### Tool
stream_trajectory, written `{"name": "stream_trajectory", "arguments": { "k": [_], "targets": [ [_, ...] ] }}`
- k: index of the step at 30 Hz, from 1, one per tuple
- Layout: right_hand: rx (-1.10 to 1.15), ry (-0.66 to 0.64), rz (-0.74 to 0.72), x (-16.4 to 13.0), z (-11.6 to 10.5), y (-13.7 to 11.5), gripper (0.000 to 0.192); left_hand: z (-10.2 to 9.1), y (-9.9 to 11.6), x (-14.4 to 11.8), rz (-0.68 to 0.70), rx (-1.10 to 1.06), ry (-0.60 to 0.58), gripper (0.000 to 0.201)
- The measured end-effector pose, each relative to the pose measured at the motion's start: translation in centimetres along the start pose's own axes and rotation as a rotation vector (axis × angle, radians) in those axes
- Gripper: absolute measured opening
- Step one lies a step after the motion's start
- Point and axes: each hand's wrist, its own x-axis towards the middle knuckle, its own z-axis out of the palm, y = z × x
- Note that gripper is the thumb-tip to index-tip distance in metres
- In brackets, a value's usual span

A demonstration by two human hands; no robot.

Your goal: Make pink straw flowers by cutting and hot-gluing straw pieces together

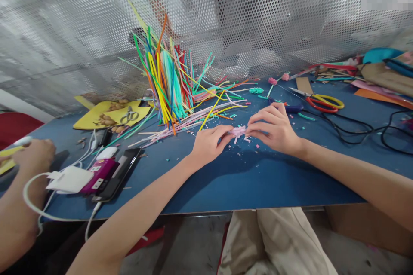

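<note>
Left hand (209, 142), right hand (274, 128) pinch pink piece (238, 131); bare tabletop (232, 180) toward near edge.

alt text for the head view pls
Two bare hands, left hand and right hand, pinch a small pink pipe-cleaner piece over a blue table. Behind stands a colourful pipe-cleaner bundle; scissors lie right, a phone left.

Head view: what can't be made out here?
- Pink pipe-cleaner piece: its shape is hidden by the fingertips of the left hand and right hand.
- Co-worker's hand: what it holds is cut off by the left edge.
- Behind the perforated metal screen: only blurred shapes.
- Top right corner: pixelated.
- Phone: screen dark, partly under a pink device.
</note>
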Motion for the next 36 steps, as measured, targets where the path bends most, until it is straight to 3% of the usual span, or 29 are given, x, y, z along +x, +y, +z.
{"name": "stream_trajectory", "arguments": {
  "k": [15, 20, 25, 36],
  "targets": [
    [0.056, -0.025, 0.021, 0.1, 0.0, 0.3, 0.006, 0.1, 0.0, 0.1, 0.023, 0.022, 0.043, 0.021],
    [0.134, -0.042, 0.009, 0.2, -0.5, 1.3, 0.023, 0.2, -0.2, 0.0, 0.008, 0.017, 0.039, 0.021],
    [0.133, -0.119, -0.022, 0.1, -1.0, 2.2, 0.011, 0.3, -0.5, 0.0, -0.029, 0.018, 0.018, 0.023],
    [0.127, -0.098, -0.043, 0.1, -1.0, 2.1, 0.006, 0.4, -0.8, 0.0, -0.014, 0.022, -0.004, 0.024]
  ]
}}
